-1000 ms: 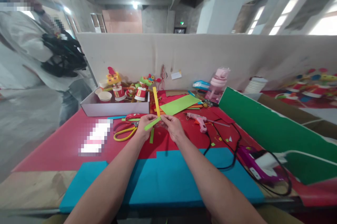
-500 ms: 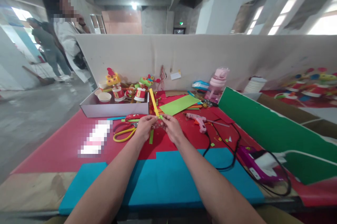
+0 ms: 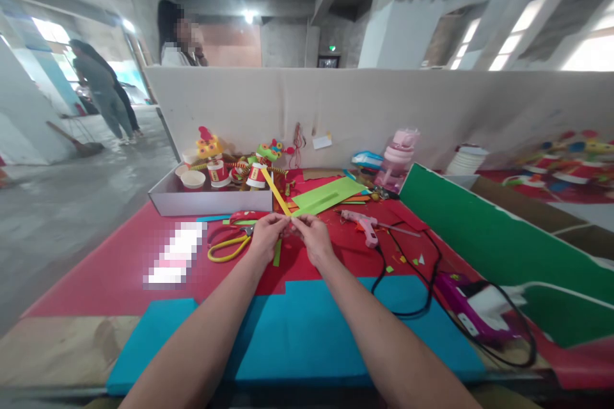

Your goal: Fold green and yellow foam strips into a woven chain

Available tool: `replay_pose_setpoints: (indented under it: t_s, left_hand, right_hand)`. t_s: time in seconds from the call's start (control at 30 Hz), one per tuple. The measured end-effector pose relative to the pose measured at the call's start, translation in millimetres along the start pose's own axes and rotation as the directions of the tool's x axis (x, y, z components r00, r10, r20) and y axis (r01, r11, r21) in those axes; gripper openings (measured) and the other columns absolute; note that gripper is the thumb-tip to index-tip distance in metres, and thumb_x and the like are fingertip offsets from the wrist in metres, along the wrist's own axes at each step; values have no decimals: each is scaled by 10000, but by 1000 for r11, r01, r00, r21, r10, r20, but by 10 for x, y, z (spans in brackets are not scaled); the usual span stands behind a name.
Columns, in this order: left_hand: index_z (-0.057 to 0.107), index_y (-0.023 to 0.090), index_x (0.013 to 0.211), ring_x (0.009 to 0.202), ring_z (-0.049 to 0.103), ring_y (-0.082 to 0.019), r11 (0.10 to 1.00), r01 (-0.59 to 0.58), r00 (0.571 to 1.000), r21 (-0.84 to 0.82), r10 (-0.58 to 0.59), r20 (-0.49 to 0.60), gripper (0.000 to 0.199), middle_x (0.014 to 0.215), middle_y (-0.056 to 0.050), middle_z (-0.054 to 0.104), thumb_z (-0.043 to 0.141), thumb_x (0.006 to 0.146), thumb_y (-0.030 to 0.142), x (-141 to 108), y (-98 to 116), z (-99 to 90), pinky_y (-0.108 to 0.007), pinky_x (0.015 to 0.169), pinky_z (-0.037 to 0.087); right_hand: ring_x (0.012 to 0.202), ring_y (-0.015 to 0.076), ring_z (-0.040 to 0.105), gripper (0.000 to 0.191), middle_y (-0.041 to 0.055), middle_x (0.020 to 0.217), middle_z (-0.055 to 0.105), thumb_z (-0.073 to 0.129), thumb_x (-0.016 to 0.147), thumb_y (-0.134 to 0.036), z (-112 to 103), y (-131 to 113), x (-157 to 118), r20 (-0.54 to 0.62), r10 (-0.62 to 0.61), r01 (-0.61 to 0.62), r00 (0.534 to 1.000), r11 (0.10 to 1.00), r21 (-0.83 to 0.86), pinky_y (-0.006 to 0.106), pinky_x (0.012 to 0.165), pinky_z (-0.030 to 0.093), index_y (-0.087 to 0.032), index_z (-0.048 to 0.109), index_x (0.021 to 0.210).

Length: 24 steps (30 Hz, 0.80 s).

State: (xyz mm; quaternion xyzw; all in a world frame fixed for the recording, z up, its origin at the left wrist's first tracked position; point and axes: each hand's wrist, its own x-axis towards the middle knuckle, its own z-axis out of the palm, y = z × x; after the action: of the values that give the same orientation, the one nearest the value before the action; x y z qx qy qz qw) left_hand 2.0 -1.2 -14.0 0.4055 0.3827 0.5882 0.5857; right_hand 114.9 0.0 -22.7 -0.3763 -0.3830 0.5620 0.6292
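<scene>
Our left hand (image 3: 267, 237) and right hand (image 3: 314, 237) pinch the yellow strip (image 3: 276, 192) and green strip (image 3: 304, 208). We should crease them squarely.

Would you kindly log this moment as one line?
left hand: pinching yellow strip; right hand: fingertips at same end; glue gun: on red sheet, right of hands

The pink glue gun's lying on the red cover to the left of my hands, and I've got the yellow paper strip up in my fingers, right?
Not quite. The head view shows the pink glue gun lying to the right of your hands, on the red cover. The yellow paper strip is indeed up in your fingers.
</scene>
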Motion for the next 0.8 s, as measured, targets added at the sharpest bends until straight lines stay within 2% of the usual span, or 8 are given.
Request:
replay_pose_setpoints:
  t_s: [0.07,0.23,0.33,0.47,0.8]
  left_hand:
    - [616,127,646,465,476,-66,1000,-20,1000,17,20,10,360,521,16,570,840,520,379,9,-6,-7,-209,489,356]
    - [594,131,611,466,480,-62,1000,29,999,10,-30,29,357,513,27,542,846,515,364,8,59,-25,-199,474,341]
    - [586,130,598,471,501,-68,999,40,999,-3,-40,19,351,521,13,561,848,511,347,7,76,-22,-199,471,340]
    - [599,132,622,507,549,-88,999,29,999,-31,-30,-27,336,548,0,593,841,524,344,13,39,-2,-210,505,387]
    - [558,132,609,497,522,-74,1000,-19,999,-16,18,-42,371,536,24,562,844,508,346,-12,17,57,-205,505,393]
  right_hand:
    - [564,116,559,319,-39,569,600,817,522,-389,-14,-17,12,-8,7,-7,1000,1000,-18,263,627,491,-181,609,646]
    - [580,132,586,310,-22,579,626,827,511,-368,-45,-80,25,48,52,-47,997,994,-98,273,633,499,-177,616,634]
    - [603,132,605,300,-16,614,647,822,523,-349,-34,-85,10,56,40,-37,998,998,-48,276,665,513,-174,640,684]
    - [625,142,623,317,-7,649,665,831,516,-334,-15,-54,-6,31,43,-44,999,999,18,300,701,536,-177,652,723]
    - [591,133,598,228,-12,612,648,788,546,-322,-21,-12,13,-42,-14,12,999,998,-58,276,650,514,-174,661,663]
